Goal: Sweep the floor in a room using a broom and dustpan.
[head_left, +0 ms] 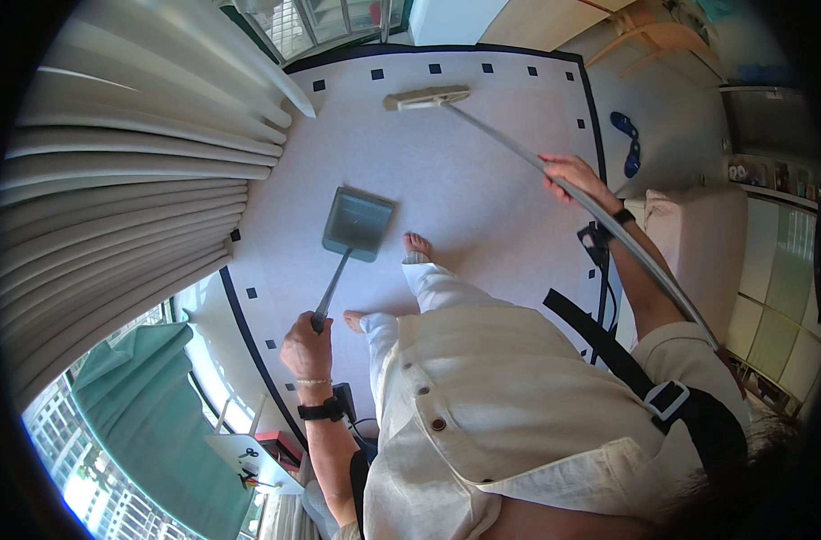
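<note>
My left hand (306,349) is closed round the upright handle of a grey-green dustpan (358,220), whose pan rests on the floor in front of my feet. The long grey pole of a broom (428,97) runs through my closed right hand (572,176) and back past my right shoulder. The broom's pale head lies on the floor at the far side, well apart from the dustpan. Any sweepings in the pan are too small to make out.
Long pale curtains (140,171) hang at the left, above a green cloth (140,396) by the window. A pink-covered piece of furniture (699,261) stands at the right. Blue slippers (627,144) lie beyond the dark border of the pale floor (482,189).
</note>
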{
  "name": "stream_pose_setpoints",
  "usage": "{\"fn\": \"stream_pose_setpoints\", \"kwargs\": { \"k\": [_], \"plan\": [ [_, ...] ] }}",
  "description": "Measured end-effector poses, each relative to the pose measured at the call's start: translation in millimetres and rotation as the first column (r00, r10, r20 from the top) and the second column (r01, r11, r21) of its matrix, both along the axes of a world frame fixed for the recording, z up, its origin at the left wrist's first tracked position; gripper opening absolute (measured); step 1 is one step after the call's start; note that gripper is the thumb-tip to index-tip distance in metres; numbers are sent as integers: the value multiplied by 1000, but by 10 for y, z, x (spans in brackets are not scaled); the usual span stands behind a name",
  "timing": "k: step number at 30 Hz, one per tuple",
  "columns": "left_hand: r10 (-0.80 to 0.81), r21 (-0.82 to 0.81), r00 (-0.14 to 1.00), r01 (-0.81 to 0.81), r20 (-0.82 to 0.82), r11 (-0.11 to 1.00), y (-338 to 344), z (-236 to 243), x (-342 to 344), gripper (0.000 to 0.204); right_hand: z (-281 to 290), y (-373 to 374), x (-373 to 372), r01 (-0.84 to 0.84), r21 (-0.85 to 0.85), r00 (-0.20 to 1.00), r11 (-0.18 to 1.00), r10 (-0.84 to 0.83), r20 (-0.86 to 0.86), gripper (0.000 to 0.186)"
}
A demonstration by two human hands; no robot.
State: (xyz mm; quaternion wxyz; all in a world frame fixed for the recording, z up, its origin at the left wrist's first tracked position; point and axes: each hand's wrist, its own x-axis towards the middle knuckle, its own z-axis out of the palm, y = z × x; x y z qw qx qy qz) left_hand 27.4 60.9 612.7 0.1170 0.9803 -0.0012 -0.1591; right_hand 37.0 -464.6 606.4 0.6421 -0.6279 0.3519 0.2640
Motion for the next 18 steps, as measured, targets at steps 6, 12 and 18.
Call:
{"fn": "stream_pose_setpoints", "kwargs": {
  "k": [6, 12, 18],
  "plan": [
    [-45, 11, 999, 45, -12, 999, -208, -156, 96, 24, -592, 43, -214, -102, -173, 986, 980, 77, -148, 52],
    [-55, 33, 998, 56, -23, 998, -235, -135, 130, 23, 18, 936, -1087, 21, 311, 971, 950, 55, -232, 52],
    [-75, 49, 997, 76, -19, 996, -158, -103, 147, 24, 491, 1053, -1145, 106, 423, 961, 900, 17, -277, 56]
  ]
}}
